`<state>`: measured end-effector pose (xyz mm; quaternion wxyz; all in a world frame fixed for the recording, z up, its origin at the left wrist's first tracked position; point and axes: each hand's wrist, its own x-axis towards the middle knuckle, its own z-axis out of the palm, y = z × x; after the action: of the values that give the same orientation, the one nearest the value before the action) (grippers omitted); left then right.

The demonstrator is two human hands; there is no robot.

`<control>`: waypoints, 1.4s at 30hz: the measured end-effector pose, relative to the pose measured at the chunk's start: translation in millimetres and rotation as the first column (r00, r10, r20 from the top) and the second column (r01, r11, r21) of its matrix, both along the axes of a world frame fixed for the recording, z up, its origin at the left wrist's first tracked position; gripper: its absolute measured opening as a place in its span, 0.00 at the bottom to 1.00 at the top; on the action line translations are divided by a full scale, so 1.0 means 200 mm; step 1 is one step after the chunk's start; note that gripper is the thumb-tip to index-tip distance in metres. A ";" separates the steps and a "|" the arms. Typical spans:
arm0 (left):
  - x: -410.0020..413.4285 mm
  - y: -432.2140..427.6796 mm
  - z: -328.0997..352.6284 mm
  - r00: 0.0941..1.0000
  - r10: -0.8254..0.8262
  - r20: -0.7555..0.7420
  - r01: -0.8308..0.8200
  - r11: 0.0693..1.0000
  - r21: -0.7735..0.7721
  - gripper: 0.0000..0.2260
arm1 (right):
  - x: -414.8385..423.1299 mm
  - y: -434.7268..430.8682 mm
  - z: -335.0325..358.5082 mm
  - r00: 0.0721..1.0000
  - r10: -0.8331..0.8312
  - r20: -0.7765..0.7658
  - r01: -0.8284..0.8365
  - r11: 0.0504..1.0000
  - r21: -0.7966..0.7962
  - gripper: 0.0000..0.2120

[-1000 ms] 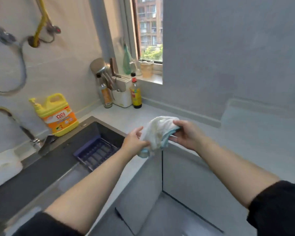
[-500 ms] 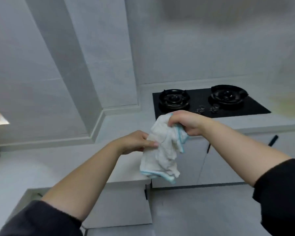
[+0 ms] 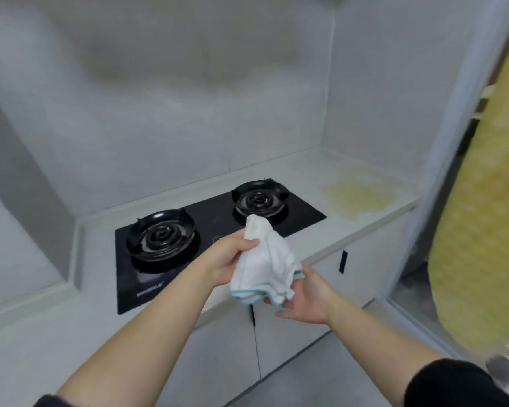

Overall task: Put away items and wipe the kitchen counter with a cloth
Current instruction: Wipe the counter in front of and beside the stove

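1. We see a pale counter [image 3: 94, 295] running along the grey wall and turning a corner at the left.
2. A black glass hob [image 3: 212, 218] sits flush in it, with bare counter on every side.
3. The hob carries two round black burners, the left burner [image 3: 160, 235] nearer us and the right burner [image 3: 259, 199] farther back, set apart from each other.
4. To the right of the hob we see a yellowish stain [image 3: 357, 195] spread over the counter, reaching almost to its front edge.
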<state>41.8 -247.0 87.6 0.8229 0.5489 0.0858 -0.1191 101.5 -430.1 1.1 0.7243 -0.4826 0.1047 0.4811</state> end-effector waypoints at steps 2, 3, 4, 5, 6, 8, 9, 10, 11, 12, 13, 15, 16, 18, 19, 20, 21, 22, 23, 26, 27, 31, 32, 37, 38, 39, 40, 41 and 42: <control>0.25 -0.07 0.04 1.000 -0.014 0.008 0.014 1.000 0.012 0.18 | 0.20 -0.05 0.06 0.999 -0.048 0.025 0.043 0.984 0.174 0.33; 0.37 -0.10 0.06 1.000 -0.008 0.003 0.007 1.000 0.027 0.16 | 0.31 -0.08 0.11 0.994 -0.110 0.023 0.101 0.963 0.251 0.33; 0.48 -0.12 0.09 1.000 0.002 0.003 -0.002 0.998 0.059 0.14 | 0.42 -0.12 0.17 0.986 -0.162 0.045 0.141 0.942 0.306 0.32; 0.57 -0.15 0.12 1.000 0.012 0.008 -0.013 0.995 0.101 0.13 | 0.52 -0.17 0.22 0.977 -0.198 0.083 0.159 0.928 0.336 0.32; 0.67 -0.18 0.14 1.000 0.018 0.011 -0.019 0.990 0.141 0.13 | 0.62 -0.22 0.26 0.968 -0.216 0.127 0.159 0.921 0.355 0.33; 0.85 -0.26 0.17 1.000 0.028 -0.003 -0.027 0.973 0.228 0.11 | 0.81 -0.34 0.30 0.961 -0.206 0.184 0.132 0.927 0.350 0.36; 0.91 -0.28 0.17 0.999 0.033 -0.009 -0.030 0.967 0.255 0.10 | 0.87 -0.38 0.32 0.959 -0.179 0.219 0.104 0.942 0.318 0.37; 0.99 -0.31 0.18 0.999 0.038 -0.011 -0.033 0.963 0.267 0.09 | 0.95 -0.43 0.33 0.957 -0.165 0.237 0.095 0.955 0.282 0.36; 1.06 -0.34 0.18 0.999 0.046 -0.014 -0.040 0.963 0.265 0.09 | 1.04 -0.47 0.34 0.956 -0.166 0.243 0.104 0.963 0.249 0.32; 1.13 -0.36 0.17 0.998 0.058 -0.014 -0.052 0.962 0.269 0.09 | 1.11 -0.50 0.35 0.954 -0.177 0.242 0.125 0.968 0.217 0.28; 1.21 -0.40 0.16 0.997 0.075 -0.011 -0.069 0.959 0.276 0.08 | 1.20 -0.54 0.35 0.951 -0.180 0.252 0.135 0.973 0.187 0.24; 1.33 -0.45 0.15 0.993 0.114 -0.002 -0.107 0.942 0.318 0.07 | 1.34 -0.59 0.36 0.949 -0.177 0.259 0.143 0.979 0.144 0.18; 1.37 -0.46 0.14 0.993 0.122 0.007 -0.117 0.931 0.345 0.07 | 1.39 -0.60 0.35 0.949 -0.173 0.263 0.147 0.982 0.115 0.16; 1.50 -0.54 0.12 0.994 0.107 0.017 -0.106 0.922 0.372 0.10 | 1.55 -0.64 0.33 0.942 -0.154 0.299 0.144 0.988 0.054 0.17; 1.56 -0.58 0.12 0.996 0.082 0.025 -0.085 0.920 0.382 0.10 | 1.64 -0.66 0.32 0.937 -0.142 0.320 0.146 0.989 0.011 0.18; 1.63 -0.62 0.12 0.997 0.066 0.029 -0.072 0.919 0.387 0.11 | 1.74 -0.69 0.32 0.933 -0.135 0.334 0.151 0.988 -0.023 0.19; 1.69 -0.66 0.12 0.998 0.062 0.029 -0.068 0.922 0.381 0.11 | 1.84 -0.72 0.32 0.932 -0.122 0.342 0.150 0.987 -0.057 0.19; 1.77 -0.70 0.13 0.997 0.076 0.034 -0.083 0.920 0.383 0.10 | 1.94 -0.75 0.34 0.934 -0.105 0.341 0.138 0.987 -0.076 0.17; 1.85 -0.74 0.14 0.994 0.101 0.041 -0.109 0.915 0.388 0.10 | 2.03 -0.77 0.36 0.942 -0.089 0.323 0.119 0.990 -0.073 0.15; 2.05 -0.83 0.20 0.979 0.187 0.079 -0.203 0.882 0.425 0.09 | 2.26 -0.85 0.44 0.944 -0.035 0.328 0.051 0.998 -0.040 0.10; 2.09 -0.85 0.21 0.975 0.205 0.091 -0.224 0.878 0.423 0.09 | 2.32 -0.85 0.47 0.933 -0.024 0.358 0.038 0.999 -0.031 0.10; 2.26 -0.92 0.21 0.941 0.327 0.082 -0.336 0.891 0.304 0.09 | 2.53 -0.87 0.55 0.898 0.052 0.437 -0.032 0.998 -0.052 0.10; 2.28 -0.93 0.21 0.936 0.344 0.070 -0.349 0.888 0.300 0.10 | 2.55 -0.87 0.57 0.893 0.082 0.442 -0.058 0.996 -0.066 0.10; 2.30 -0.98 0.22 0.909 0.409 0.076 -0.411 0.854 0.319 0.15 | 2.63 -0.87 0.62 0.829 0.202 0.521 -0.160 0.979 -0.126 0.08; 2.29 -0.98 0.23 0.905 0.414 0.097 -0.422 0.843 0.334 0.16 | 2.64 -0.86 0.63 0.820 0.188 0.540 -0.145 0.982 -0.122 0.09; 2.29 -0.99 0.24 0.901 0.413 0.133 -0.432 0.828 0.358 0.17 | 2.66 -0.86 0.63 0.813 0.164 0.559 -0.117 0.986 -0.119 0.10; 2.29 -0.99 0.25 0.893 0.412 0.184 -0.451 0.807 0.382 0.19 | 2.67 -0.85 0.64 0.809 0.130 0.573 -0.087 0.991 -0.102 0.11; 2.30 -1.00 0.27 0.875 0.417 0.245 -0.483 0.784 0.390 0.20 | 2.68 -0.84 0.65 0.805 0.090 0.587 -0.062 0.996 -0.068 0.12; 2.30 -1.01 0.30 0.848 0.428 0.312 -0.524 0.762 0.381 0.20 | 2.68 -0.83 0.67 0.799 0.044 0.600 -0.047 0.999 -0.010 0.13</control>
<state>501.0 -449.4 147.2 0.6793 0.6936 0.1628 0.1756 637.9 -596.2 135.2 0.7098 -0.6106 -0.1426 0.3211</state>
